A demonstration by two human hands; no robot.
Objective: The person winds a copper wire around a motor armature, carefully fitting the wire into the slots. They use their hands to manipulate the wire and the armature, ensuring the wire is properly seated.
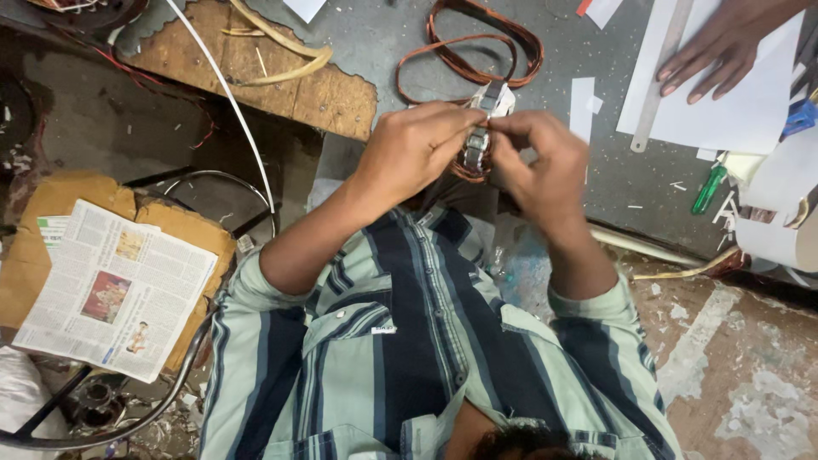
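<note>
Overhead view of a seated person in a striped shirt [409, 341], both hands raised over a grey desk [383, 51]. The left hand [407, 153] and the right hand [537, 166] meet at a small metal piece [479, 140], wrapped in pale tape or paper, which serves here as the landmark. The grip of each hand is closed on this piece: left fingertips press it from one side, right fingertips pinch it from the other. The piece sits on a coil of copper wire [477, 43], whose loops run from the piece away from the person and lie on the desk; a further bit of coil shows just below the piece, between the hands.

Beyond the piece and to its left, a worn wooden board [281, 85] lies on the desk, crossed by a white cable [230, 94]. Farther left and nearer the person, a folded newspaper [111, 290] rests on brown cardboard [51, 204].

To the right of the piece, another person's hand [724, 47] lies flat on white paper sheets [741, 111], beside a metal ruler [660, 77]. A green-handled tool [709, 187] lies below those sheets.
</note>
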